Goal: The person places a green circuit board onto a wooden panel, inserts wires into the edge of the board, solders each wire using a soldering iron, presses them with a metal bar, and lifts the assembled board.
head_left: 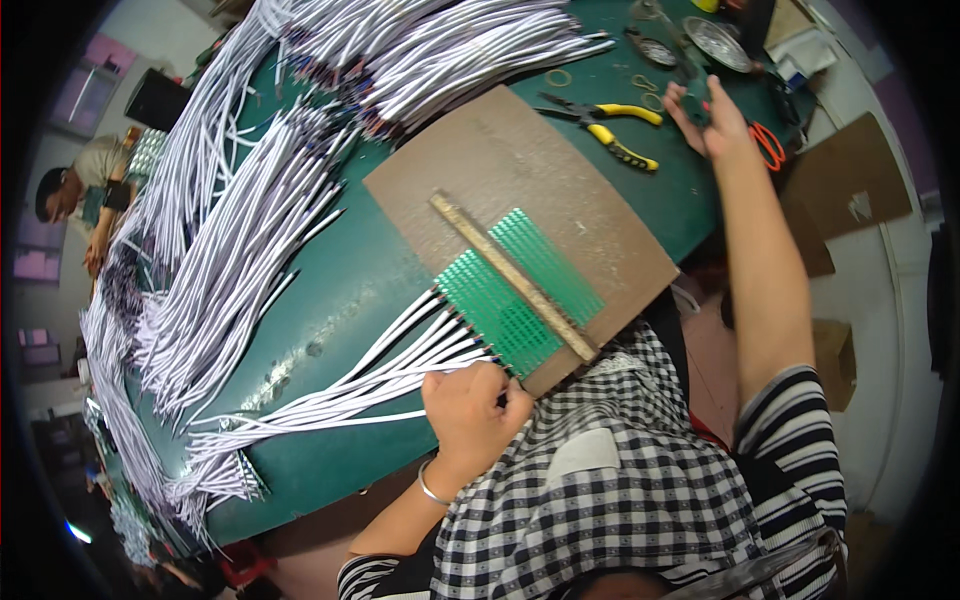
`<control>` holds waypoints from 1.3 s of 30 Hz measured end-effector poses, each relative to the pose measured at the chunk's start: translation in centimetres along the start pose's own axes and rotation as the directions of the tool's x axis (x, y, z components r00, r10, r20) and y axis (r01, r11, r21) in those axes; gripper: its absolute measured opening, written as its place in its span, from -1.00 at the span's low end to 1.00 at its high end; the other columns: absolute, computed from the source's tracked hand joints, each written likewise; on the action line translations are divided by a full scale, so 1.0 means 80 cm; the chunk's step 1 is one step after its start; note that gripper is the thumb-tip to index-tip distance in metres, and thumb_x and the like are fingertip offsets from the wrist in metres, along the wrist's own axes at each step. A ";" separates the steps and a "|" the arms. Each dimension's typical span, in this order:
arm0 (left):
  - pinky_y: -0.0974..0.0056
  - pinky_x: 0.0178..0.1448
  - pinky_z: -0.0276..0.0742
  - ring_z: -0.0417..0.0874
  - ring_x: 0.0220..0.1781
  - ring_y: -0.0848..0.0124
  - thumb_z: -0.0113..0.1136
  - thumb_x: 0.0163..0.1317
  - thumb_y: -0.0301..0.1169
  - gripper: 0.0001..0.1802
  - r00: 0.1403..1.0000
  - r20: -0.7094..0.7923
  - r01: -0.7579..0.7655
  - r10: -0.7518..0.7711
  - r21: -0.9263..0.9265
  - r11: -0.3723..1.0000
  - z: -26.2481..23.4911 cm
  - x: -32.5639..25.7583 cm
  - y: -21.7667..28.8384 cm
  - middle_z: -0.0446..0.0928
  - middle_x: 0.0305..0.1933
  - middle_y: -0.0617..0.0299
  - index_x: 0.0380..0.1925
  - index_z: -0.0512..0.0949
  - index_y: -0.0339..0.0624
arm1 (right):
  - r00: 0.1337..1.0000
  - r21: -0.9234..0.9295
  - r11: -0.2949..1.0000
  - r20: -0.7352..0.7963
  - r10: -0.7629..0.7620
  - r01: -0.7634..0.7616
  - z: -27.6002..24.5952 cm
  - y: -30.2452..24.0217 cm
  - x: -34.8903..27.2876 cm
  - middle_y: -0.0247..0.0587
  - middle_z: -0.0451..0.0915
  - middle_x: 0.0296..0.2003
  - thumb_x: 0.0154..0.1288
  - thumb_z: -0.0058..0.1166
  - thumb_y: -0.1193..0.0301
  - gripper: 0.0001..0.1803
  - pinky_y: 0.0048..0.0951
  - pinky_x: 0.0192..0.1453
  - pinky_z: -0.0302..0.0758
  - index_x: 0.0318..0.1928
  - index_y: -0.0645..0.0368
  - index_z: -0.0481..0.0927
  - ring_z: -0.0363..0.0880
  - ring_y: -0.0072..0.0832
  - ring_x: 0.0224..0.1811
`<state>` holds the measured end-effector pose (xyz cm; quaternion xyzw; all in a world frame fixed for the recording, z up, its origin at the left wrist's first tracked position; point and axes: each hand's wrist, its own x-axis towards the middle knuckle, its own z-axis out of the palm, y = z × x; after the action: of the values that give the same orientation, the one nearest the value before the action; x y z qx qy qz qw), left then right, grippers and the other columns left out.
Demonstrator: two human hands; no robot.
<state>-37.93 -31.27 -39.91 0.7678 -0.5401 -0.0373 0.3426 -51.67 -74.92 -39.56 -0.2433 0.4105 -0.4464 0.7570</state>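
My left hand (468, 415) is closed at the lower corner of a green circuit board panel (490, 325), its fingers curled round the end of a white cable (385, 418). Several more white cables (400, 345) run to the panel's left edge, where their ends meet it. The panel lies on a brown board (600, 215), with a wooden strip (510, 272) across it. Away at the far right, my right hand (718, 128) has its fingers around the dark green handle of a tool (692, 98); its tip cannot be made out.
Large bundles of white cables (240, 220) cover the left and far side of the green table (330, 300). Yellow-handled pliers (625, 145) and cutters (605, 112) lie beyond the board. A metal dish (716, 45) and red-orange handles (768, 147) are near my right hand. Another person (95, 185) sits at left.
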 end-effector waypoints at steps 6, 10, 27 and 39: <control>0.22 -0.38 0.07 0.38 -0.61 0.35 0.28 -0.11 -0.42 -0.79 0.997 0.058 -0.060 0.060 0.011 0.998 -0.009 0.000 -0.003 0.34 -0.69 0.37 -0.65 0.38 -0.02 | 0.997 -0.733 0.679 -0.011 -0.072 0.041 -0.026 -0.059 -0.069 -0.22 0.56 -0.27 0.41 -0.06 0.06 -0.54 -0.48 -0.16 0.55 -0.02 0.25 0.48 0.55 -0.41 -0.27; 0.22 -0.30 0.31 0.49 -0.46 0.32 0.34 -0.10 -0.44 -0.84 0.988 0.130 -0.068 0.080 -0.091 0.994 -0.036 0.000 -0.006 0.47 -0.49 0.28 -0.49 0.54 -0.10 | 0.729 -0.755 0.172 0.505 -0.463 0.632 0.025 -0.004 -0.150 -0.38 0.50 -0.37 0.29 0.10 0.23 -0.67 -0.58 -0.26 0.41 -0.07 0.20 0.57 0.43 -0.64 -0.39; 0.09 0.09 0.25 0.44 -0.02 0.14 0.32 -0.01 -0.34 -0.48 0.990 0.140 -0.044 0.021 0.168 0.985 -0.064 0.068 -0.056 0.44 -0.03 0.07 0.01 0.48 -0.16 | 0.634 -0.519 -0.387 0.720 0.283 0.762 0.115 0.176 -0.251 -0.13 0.64 -0.35 0.18 0.11 0.16 -0.39 -0.22 -0.20 0.45 0.19 0.15 0.34 0.63 -0.23 -0.34; 0.18 -0.35 0.36 0.44 -0.48 0.19 0.37 -0.01 -0.33 -0.71 0.909 0.395 0.157 -0.130 -0.037 0.987 -0.089 0.100 -0.083 0.44 -0.53 0.09 -0.42 0.46 -0.23 | 0.401 -0.426 -0.470 0.902 -0.158 0.773 0.079 0.100 -0.224 -0.14 0.59 -0.36 0.14 0.14 0.33 -0.61 -0.27 -0.21 0.50 -0.01 0.14 0.51 0.57 -0.17 -0.28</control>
<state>-26.24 -33.45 -35.77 0.7705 -0.5380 -0.2333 0.2500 -47.33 -55.32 -34.75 -0.9441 0.2123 -0.2471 0.0500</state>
